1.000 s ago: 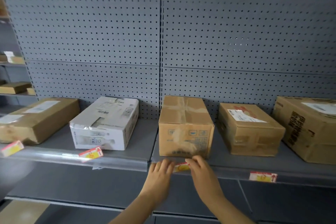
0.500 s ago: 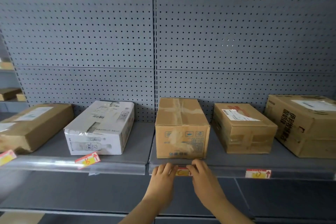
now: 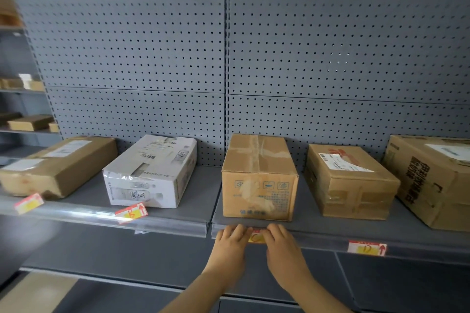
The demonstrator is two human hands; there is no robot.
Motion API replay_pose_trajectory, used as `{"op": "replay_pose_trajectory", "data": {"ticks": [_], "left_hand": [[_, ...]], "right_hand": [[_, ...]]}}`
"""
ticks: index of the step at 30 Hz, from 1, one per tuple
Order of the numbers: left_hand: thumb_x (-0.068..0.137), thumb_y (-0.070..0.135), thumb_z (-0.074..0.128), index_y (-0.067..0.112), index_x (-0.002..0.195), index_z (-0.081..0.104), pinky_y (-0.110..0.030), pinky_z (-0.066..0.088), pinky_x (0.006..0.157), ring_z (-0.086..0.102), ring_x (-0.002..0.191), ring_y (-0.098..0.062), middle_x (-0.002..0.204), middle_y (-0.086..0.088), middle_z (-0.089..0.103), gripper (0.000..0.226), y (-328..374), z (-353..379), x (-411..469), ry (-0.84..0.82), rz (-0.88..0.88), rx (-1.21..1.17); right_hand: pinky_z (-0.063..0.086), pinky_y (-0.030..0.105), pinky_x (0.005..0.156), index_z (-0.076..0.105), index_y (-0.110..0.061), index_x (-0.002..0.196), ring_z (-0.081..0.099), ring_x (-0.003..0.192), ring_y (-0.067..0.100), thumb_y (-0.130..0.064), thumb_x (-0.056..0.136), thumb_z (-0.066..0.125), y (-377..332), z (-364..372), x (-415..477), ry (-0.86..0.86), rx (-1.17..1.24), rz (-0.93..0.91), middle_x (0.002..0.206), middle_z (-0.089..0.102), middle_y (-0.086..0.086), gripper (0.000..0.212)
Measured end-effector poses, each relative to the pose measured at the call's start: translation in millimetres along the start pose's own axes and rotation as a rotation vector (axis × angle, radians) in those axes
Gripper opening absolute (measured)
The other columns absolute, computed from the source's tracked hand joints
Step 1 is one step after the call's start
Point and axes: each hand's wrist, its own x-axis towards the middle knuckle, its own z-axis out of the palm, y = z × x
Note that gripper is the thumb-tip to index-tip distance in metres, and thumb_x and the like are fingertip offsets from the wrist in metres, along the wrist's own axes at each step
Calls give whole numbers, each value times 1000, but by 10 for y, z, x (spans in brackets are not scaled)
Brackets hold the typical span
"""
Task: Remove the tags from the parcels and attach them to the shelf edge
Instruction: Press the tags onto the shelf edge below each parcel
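Observation:
A small red-and-yellow tag (image 3: 256, 237) lies against the clear strip of the shelf edge (image 3: 178, 222), just below the middle brown parcel (image 3: 259, 180). My left hand (image 3: 232, 242) and my right hand (image 3: 282, 245) press on its two ends with flat fingers, covering most of it. Three more tags sit along the same edge: one at the far left (image 3: 28, 203), one tilted under the white parcel (image 3: 131, 211), one at the right (image 3: 366, 248).
A brown parcel (image 3: 58, 165) and a white parcel (image 3: 152, 171) stand to the left, two more brown parcels (image 3: 351, 180) (image 3: 432, 178) to the right. Grey pegboard (image 3: 229, 63) rises behind. Further shelving with small boxes (image 3: 28, 122) stands at far left.
The camera view has shifted slightly. Both hands stay at the shelf edge on the tag, which has gone from tilted to lying level along the strip.

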Motion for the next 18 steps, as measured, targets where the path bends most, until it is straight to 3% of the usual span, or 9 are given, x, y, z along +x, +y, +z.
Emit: {"op": "replay_pose_trajectory", "data": {"ticks": [5,10,12,14,15,18], "left_hand": [[86,14,50,24,152,26,-36,17,115,22,141,-25,155,4,24,71,-60,-63,-95,-34,0,-30],[84,8,49,27,154,17,-40,18,115,13,146,-25,162,8,9,79,-186,-63,-307,-99,-43,-49],[85,9,49,27,153,18,-39,18,115,13,146,-24,161,8,11,77,-274,-42,-438,-111,-69,-43],[84,10,49,27,152,21,-37,18,115,16,145,-23,159,6,17,75,-391,-19,-599,-114,-84,-39],[85,10,48,27,152,23,-36,18,115,18,144,-22,157,5,21,73,-460,-17,-683,-107,-102,-46],[86,10,43,29,150,28,-32,19,114,24,142,-19,152,5,27,68,-695,-74,-853,-16,-192,-73]], "right_hand": [[52,27,67,62,-22,86,58,83,18,-5,54,78,-26,1,14,22,24,5,91,58,-4,39],[52,33,63,60,-16,81,58,75,24,-3,53,75,-38,52,19,115,-55,-65,86,61,4,35],[49,39,71,62,-12,85,58,79,28,-7,67,58,-36,107,14,206,-142,-119,92,64,9,19],[39,42,77,66,-10,88,57,79,30,-10,74,38,-86,187,0,233,-184,-203,93,67,10,31],[36,41,77,68,-10,87,57,79,29,-12,74,36,-164,224,-4,232,-198,-260,92,67,9,35],[35,35,75,67,-16,76,58,77,23,-12,60,64,-539,252,48,231,-178,-466,86,67,4,16]]}}
